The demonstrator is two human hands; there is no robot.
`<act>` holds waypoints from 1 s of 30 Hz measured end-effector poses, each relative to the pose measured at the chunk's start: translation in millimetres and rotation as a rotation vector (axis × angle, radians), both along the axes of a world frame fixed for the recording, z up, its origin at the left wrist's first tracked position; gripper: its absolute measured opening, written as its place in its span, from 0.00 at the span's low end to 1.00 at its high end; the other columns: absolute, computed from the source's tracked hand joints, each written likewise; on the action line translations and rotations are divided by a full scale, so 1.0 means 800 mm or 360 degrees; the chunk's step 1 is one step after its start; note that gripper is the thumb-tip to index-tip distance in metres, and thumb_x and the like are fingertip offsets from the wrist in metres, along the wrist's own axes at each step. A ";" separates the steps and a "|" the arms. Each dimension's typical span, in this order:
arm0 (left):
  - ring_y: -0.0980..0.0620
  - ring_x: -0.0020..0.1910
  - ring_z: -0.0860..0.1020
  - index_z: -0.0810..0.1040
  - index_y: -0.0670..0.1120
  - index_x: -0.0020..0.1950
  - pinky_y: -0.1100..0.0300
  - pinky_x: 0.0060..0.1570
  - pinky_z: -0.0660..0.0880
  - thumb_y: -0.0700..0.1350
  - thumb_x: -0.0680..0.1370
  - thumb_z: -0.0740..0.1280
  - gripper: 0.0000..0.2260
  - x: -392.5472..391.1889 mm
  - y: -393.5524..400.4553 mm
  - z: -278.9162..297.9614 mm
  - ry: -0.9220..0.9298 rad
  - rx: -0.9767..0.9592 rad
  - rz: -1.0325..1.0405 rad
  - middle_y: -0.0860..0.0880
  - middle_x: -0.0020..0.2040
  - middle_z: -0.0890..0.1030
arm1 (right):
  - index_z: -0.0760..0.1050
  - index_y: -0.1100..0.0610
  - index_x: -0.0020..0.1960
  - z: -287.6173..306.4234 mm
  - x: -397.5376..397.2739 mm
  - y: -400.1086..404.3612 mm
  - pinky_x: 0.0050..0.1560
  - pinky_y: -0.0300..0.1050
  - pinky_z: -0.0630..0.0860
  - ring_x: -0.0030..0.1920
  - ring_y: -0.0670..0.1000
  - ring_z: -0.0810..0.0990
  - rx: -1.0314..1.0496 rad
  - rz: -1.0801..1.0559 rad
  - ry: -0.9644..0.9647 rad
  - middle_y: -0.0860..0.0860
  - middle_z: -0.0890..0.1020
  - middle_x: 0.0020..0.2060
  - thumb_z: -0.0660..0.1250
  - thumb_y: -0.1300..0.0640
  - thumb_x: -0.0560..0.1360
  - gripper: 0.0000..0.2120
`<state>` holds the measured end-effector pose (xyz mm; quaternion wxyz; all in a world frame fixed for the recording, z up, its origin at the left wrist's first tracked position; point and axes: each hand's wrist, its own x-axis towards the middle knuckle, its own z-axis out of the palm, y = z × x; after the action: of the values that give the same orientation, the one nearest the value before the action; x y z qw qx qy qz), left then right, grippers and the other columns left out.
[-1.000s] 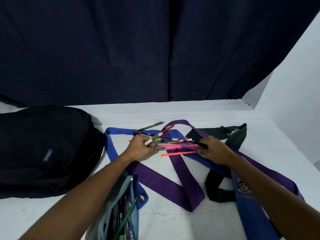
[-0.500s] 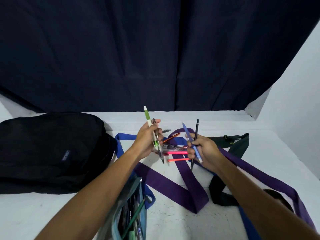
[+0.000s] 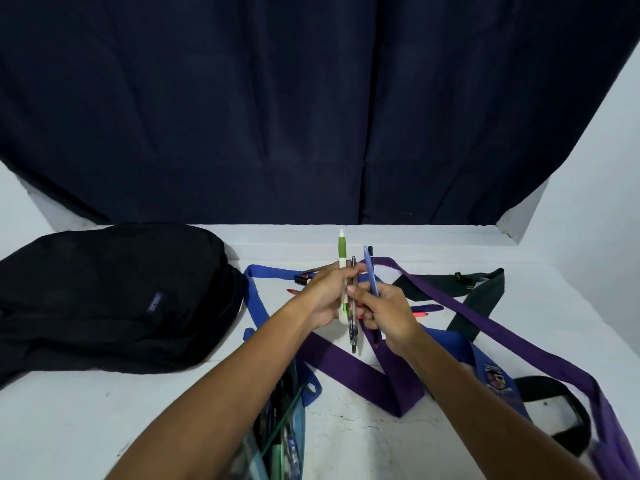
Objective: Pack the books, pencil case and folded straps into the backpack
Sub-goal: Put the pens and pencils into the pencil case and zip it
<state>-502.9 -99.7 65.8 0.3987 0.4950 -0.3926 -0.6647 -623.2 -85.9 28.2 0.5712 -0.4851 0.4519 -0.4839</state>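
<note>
**Pens gathered in both hands above the straps**

Left hand (image 3: 327,294) was raised over the white table (image 3: 104,410), fingers curled round a green-and-white pen (image 3: 342,258) and a dark pen (image 3: 353,327), both held near upright. Right hand (image 3: 389,315) sat just beside it, almost touching, fingers closed on a blue pen (image 3: 370,275) and a thin black pen (image 3: 370,250) behind it.

More pens lay on the table under the hands, among them a pink one (image 3: 420,314) to the right.

Straps lay unfolded and tangled across the table: a purple strap (image 3: 346,367), a blue strap (image 3: 256,299) and a black strap (image 3: 485,289), crossing one another.

Black backpack (image 3: 104,296) lay flat on the left of the table, well apart from the hands; whether it was zipped I could not tell.

Pencil case (image 3: 277,441) stood at the near edge under the left forearm, with pens showing inside it.
</note>
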 end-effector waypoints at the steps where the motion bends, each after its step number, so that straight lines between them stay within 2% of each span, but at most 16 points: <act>1: 0.45 0.41 0.79 0.78 0.46 0.59 0.46 0.48 0.77 0.44 0.83 0.58 0.10 0.001 0.001 0.000 -0.0049 -0.0007 -0.0034 0.42 0.47 0.81 | 0.78 0.60 0.40 -0.002 -0.001 -0.001 0.22 0.34 0.63 0.23 0.44 0.69 0.0025 -0.0002 -0.0015 0.49 0.72 0.24 0.69 0.61 0.76 0.07; 3: 0.45 0.41 0.79 0.77 0.46 0.62 0.48 0.48 0.77 0.46 0.83 0.59 0.11 0.003 0.005 -0.001 -0.0127 0.0005 -0.0100 0.42 0.48 0.80 | 0.79 0.60 0.42 -0.005 -0.005 -0.003 0.22 0.35 0.62 0.25 0.44 0.69 0.0074 -0.0008 -0.0091 0.49 0.72 0.26 0.68 0.60 0.76 0.06; 6: 0.46 0.39 0.80 0.77 0.44 0.65 0.54 0.37 0.79 0.50 0.83 0.60 0.15 0.001 0.011 -0.001 -0.0111 0.0080 -0.0172 0.39 0.51 0.81 | 0.77 0.62 0.45 -0.006 -0.005 -0.003 0.21 0.35 0.62 0.25 0.44 0.71 0.0133 0.0064 -0.0295 0.50 0.75 0.27 0.65 0.61 0.78 0.05; 7: 0.45 0.39 0.80 0.77 0.43 0.64 0.54 0.36 0.80 0.54 0.83 0.59 0.18 0.000 0.013 -0.002 -0.0121 0.0104 -0.0206 0.38 0.53 0.81 | 0.77 0.62 0.45 -0.006 -0.002 -0.001 0.21 0.35 0.64 0.25 0.44 0.72 0.0136 0.0084 -0.0336 0.50 0.76 0.27 0.64 0.62 0.79 0.06; 9: 0.42 0.45 0.82 0.78 0.43 0.63 0.50 0.43 0.80 0.63 0.81 0.55 0.27 -0.005 0.013 -0.005 -0.0139 0.0132 -0.0248 0.37 0.54 0.81 | 0.77 0.63 0.44 -0.005 0.003 0.005 0.24 0.37 0.71 0.27 0.46 0.77 0.0124 0.0075 -0.0368 0.52 0.80 0.29 0.63 0.62 0.79 0.07; 11: 0.41 0.55 0.81 0.75 0.45 0.67 0.47 0.45 0.81 0.68 0.79 0.50 0.32 -0.009 0.013 -0.005 -0.0203 0.0120 -0.0264 0.38 0.61 0.79 | 0.79 0.63 0.45 -0.005 0.006 0.007 0.34 0.43 0.78 0.35 0.51 0.83 0.0134 0.0051 -0.0407 0.56 0.83 0.34 0.63 0.61 0.80 0.09; 13: 0.41 0.62 0.77 0.68 0.52 0.73 0.46 0.44 0.81 0.71 0.77 0.46 0.34 -0.010 0.012 -0.009 -0.0353 0.0061 -0.0258 0.42 0.68 0.75 | 0.80 0.63 0.47 -0.003 0.007 0.007 0.37 0.45 0.79 0.38 0.52 0.84 0.0175 0.0073 -0.0476 0.58 0.84 0.37 0.61 0.61 0.80 0.10; 16: 0.45 0.66 0.74 0.66 0.55 0.74 0.44 0.58 0.74 0.70 0.78 0.44 0.32 -0.011 0.013 -0.017 -0.0415 -0.0029 -0.0116 0.46 0.69 0.74 | 0.79 0.62 0.49 0.004 0.011 0.008 0.40 0.46 0.80 0.40 0.52 0.84 0.0223 0.0095 -0.0570 0.58 0.84 0.40 0.60 0.60 0.81 0.10; 17: 0.46 0.63 0.76 0.68 0.53 0.73 0.46 0.58 0.74 0.69 0.79 0.45 0.31 -0.011 0.015 -0.019 -0.0345 -0.0043 -0.0032 0.47 0.66 0.76 | 0.79 0.63 0.51 0.005 0.012 0.007 0.43 0.49 0.81 0.44 0.54 0.84 0.0236 0.0107 -0.0624 0.60 0.84 0.43 0.59 0.60 0.82 0.10; 19: 0.50 0.52 0.79 0.74 0.49 0.65 0.52 0.48 0.76 0.65 0.81 0.48 0.27 -0.009 0.023 -0.020 -0.0181 -0.0020 0.0206 0.46 0.54 0.82 | 0.77 0.65 0.53 0.011 0.013 0.007 0.46 0.53 0.81 0.48 0.57 0.84 0.0237 0.0106 -0.0726 0.62 0.84 0.48 0.59 0.60 0.82 0.11; 21: 0.48 0.44 0.79 0.77 0.45 0.54 0.54 0.43 0.74 0.62 0.82 0.50 0.24 -0.002 0.030 -0.026 0.0004 0.0110 0.0377 0.45 0.45 0.81 | 0.76 0.65 0.51 0.016 0.012 0.005 0.47 0.54 0.82 0.45 0.57 0.84 0.0172 0.0055 -0.0789 0.61 0.84 0.45 0.58 0.61 0.82 0.11; 22: 0.46 0.44 0.79 0.77 0.44 0.53 0.52 0.45 0.75 0.61 0.82 0.51 0.24 0.001 0.033 -0.032 0.0139 0.0194 0.0399 0.43 0.47 0.81 | 0.76 0.64 0.51 0.019 0.011 0.004 0.49 0.54 0.82 0.44 0.56 0.84 0.0127 0.0022 -0.0815 0.59 0.85 0.43 0.57 0.61 0.82 0.10; 25: 0.38 0.57 0.79 0.77 0.41 0.60 0.41 0.61 0.72 0.61 0.81 0.54 0.26 -0.002 0.046 -0.039 0.0606 0.0317 0.0464 0.38 0.59 0.80 | 0.74 0.60 0.57 0.025 0.011 0.003 0.50 0.51 0.81 0.43 0.55 0.84 0.0033 -0.0050 -0.0878 0.56 0.84 0.41 0.57 0.64 0.82 0.09; 27: 0.39 0.57 0.79 0.78 0.39 0.57 0.43 0.59 0.75 0.59 0.81 0.55 0.25 -0.008 0.048 -0.039 0.0820 0.0295 0.0527 0.37 0.56 0.81 | 0.74 0.60 0.59 0.025 0.015 0.007 0.49 0.49 0.81 0.43 0.55 0.83 -0.0002 -0.0051 -0.0839 0.57 0.83 0.42 0.57 0.65 0.81 0.10; 30: 0.45 0.47 0.81 0.80 0.41 0.50 0.51 0.47 0.76 0.58 0.83 0.52 0.24 -0.020 0.048 -0.030 0.0915 0.0272 0.0512 0.41 0.43 0.85 | 0.74 0.61 0.61 0.022 0.026 0.013 0.50 0.52 0.81 0.44 0.56 0.82 -0.0043 -0.0097 -0.0727 0.58 0.83 0.42 0.58 0.66 0.80 0.11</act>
<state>-518.8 -60.9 41.9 0.5498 0.3747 -0.1239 -0.7361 -602.6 -75.7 45.9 0.6373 -0.3567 0.3187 -0.6041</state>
